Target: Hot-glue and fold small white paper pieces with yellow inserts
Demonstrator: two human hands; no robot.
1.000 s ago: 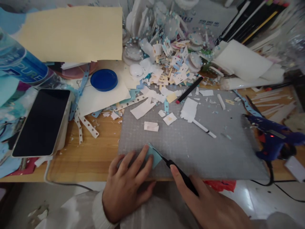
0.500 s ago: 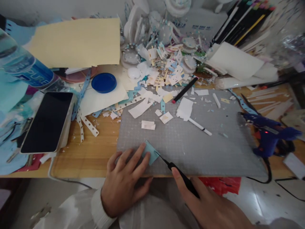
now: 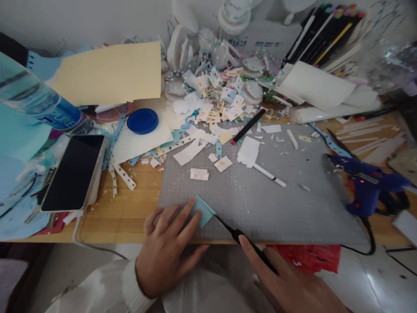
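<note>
Near the front edge of the grey cutting mat (image 3: 267, 213) lies a small light-blue piece of paper (image 3: 204, 217). My left hand (image 3: 171, 250) rests with spread fingers, its index and middle fingertips pressing the paper's left side to the mat. My right hand (image 3: 283, 278) grips a slim black craft knife (image 3: 252, 250), index finger stretched along the handle. The thin blade points up and left, its tip at the paper's right corner. A narrow strip along the upper right edge looks partly separated from the piece.
Paper scraps and a white spatula-like piece (image 3: 249, 152) lie on the mat, with a black pen (image 3: 249, 126) behind. A blue glue gun (image 3: 365, 182) with a lit red light stands right. Leftward are a phone (image 3: 74, 171), a bottle (image 3: 48, 104) and a blue lid (image 3: 142, 121).
The knife tip has moved slightly right and down, from inside the paper's edge to its right corner. A thin line now parts a strip along that edge. My left hand stays on the paper.
</note>
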